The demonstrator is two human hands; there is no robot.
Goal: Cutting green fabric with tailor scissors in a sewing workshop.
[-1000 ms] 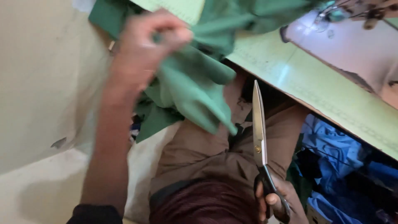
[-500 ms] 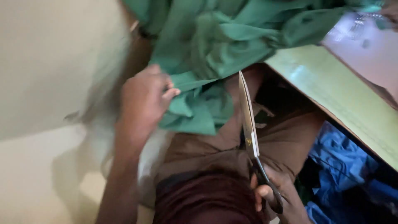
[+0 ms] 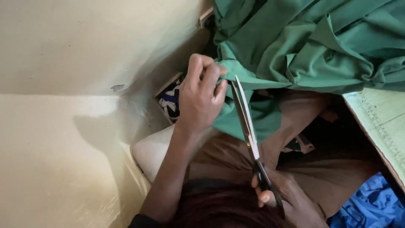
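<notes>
The left hand (image 3: 201,95) pinches the green cloth (image 3: 303,46) edge taut over the lap; the right hand (image 3: 280,196) grips scissors (image 3: 249,135), blades barely parted there; trimming seems underway, demanding steady tension.

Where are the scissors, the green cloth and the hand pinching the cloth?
scissors (image 3: 247,122): head view, on the long blades.
green cloth (image 3: 312,46): head view, on the bunched folds.
left hand (image 3: 200,99): head view, on the back of the hand.
</notes>
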